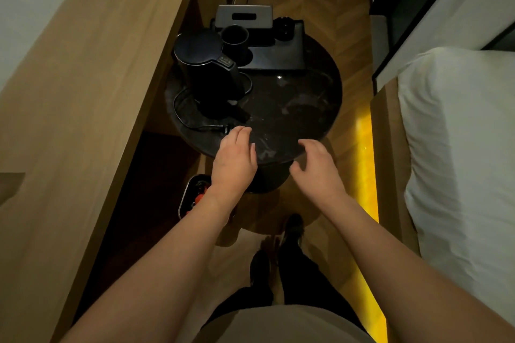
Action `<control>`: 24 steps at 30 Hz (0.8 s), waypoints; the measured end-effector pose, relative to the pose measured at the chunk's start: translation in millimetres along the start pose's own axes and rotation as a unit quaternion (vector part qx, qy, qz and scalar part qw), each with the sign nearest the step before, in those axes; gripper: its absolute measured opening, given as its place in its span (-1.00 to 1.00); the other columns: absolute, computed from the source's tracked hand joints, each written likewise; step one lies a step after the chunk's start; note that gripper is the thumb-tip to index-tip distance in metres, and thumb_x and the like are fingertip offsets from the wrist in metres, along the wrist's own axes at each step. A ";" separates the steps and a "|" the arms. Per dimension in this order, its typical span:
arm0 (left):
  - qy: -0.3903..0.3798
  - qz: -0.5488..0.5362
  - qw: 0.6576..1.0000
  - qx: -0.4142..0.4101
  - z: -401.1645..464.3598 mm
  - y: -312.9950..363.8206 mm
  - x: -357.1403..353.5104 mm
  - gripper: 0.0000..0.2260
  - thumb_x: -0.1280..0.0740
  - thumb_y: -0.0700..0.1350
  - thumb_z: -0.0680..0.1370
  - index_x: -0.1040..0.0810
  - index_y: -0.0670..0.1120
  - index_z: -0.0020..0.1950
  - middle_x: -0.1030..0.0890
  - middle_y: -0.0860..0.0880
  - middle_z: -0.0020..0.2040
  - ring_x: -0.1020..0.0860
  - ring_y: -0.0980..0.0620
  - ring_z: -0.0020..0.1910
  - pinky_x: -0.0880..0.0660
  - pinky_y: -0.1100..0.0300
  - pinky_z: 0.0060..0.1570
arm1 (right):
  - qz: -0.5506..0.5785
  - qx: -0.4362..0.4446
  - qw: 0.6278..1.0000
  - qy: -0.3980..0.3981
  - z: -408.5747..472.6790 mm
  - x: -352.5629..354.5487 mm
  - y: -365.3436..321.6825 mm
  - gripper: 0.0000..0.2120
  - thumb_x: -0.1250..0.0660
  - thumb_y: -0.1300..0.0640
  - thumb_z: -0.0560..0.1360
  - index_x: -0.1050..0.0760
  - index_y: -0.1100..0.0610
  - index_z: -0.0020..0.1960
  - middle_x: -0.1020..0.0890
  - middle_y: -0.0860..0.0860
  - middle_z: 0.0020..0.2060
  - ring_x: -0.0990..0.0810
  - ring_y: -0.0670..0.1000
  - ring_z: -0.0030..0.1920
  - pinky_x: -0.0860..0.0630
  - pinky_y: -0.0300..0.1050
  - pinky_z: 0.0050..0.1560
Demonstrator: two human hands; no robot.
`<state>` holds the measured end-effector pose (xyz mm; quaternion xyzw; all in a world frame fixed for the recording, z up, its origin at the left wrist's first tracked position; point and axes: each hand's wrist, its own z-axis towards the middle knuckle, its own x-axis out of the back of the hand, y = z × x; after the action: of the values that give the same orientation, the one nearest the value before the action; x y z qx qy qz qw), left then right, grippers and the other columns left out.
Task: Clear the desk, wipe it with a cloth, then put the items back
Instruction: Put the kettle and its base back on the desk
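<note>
Both hands are open and hold nothing: left hand (235,160) near the kettle (207,75), right hand (317,167) over the table (301,108); better lift the kettle with its cord (189,122) together

Kettle (207,75) left on table (301,108) — tray (278,56) behind.

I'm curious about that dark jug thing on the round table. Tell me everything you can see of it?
The kettle is black, matte plastic by the look of it, with a round closed lid and a handle facing right. It stands upright on its base at the table's left side, a cup just behind. Its black cord loops forward. Neither hand touches it.
</note>
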<state>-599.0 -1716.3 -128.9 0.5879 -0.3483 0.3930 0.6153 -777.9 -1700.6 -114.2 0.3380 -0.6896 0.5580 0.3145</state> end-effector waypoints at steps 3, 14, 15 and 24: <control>0.019 -0.039 0.998 0.052 28.8 -6.4 -9.9 -0.64 -0.25 -0.08 0.65 -0.41 -0.08 0.46 -0.47 -0.03 0.40 -0.43 0.02 0.40 -0.33 0.19 0.36 | 0.012 0.011 0.999 -0.033 38.7 2.7 0.1 -0.45 -0.33 0.10 0.55 -0.29 0.04 0.50 -0.36 -0.01 0.45 -0.40 -0.01 0.40 -0.37 -0.09 0.39; 0.076 -0.212 0.891 0.394 115.3 -66.7 -21.9 -0.61 -0.22 -0.04 0.66 -0.37 -0.06 0.49 -0.42 -0.05 0.44 -0.45 -0.03 0.37 -0.35 0.17 0.21 | 0.099 0.072 0.985 -0.123 180.6 6.7 -64.1 -0.51 -0.26 -0.02 0.60 -0.31 0.06 0.49 -0.38 0.01 0.43 -0.45 0.03 0.34 -0.35 -0.13 0.31; 0.079 -0.210 0.886 0.405 120.0 -73.3 -22.4 -0.60 -0.22 -0.04 0.66 -0.37 -0.06 0.49 -0.42 -0.04 0.45 -0.45 -0.03 0.38 -0.35 0.18 0.21 | 0.108 0.084 0.981 -0.138 188.6 2.0 -74.5 -0.49 -0.27 -0.03 0.59 -0.30 0.04 0.50 -0.36 0.00 0.45 -0.40 0.01 0.38 -0.32 -0.15 0.31; 0.079 -0.119 0.917 0.373 162.3 -138.3 -22.4 -0.60 -0.23 -0.14 0.64 -0.37 -0.12 0.48 -0.38 -0.11 0.47 -0.31 -0.11 0.47 -0.26 0.05 0.44 | 0.018 0.138 0.981 -0.138 235.8 -36.9 -152.7 -0.36 -0.40 -0.04 0.51 -0.28 0.11 0.50 -0.42 0.07 0.41 -0.39 0.08 0.41 -0.42 -0.03 0.32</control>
<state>-480.1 -1879.8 -200.3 0.7790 -0.0544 0.4636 0.4187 -645.2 -1950.7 -101.4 0.4398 -0.6482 0.6016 0.1565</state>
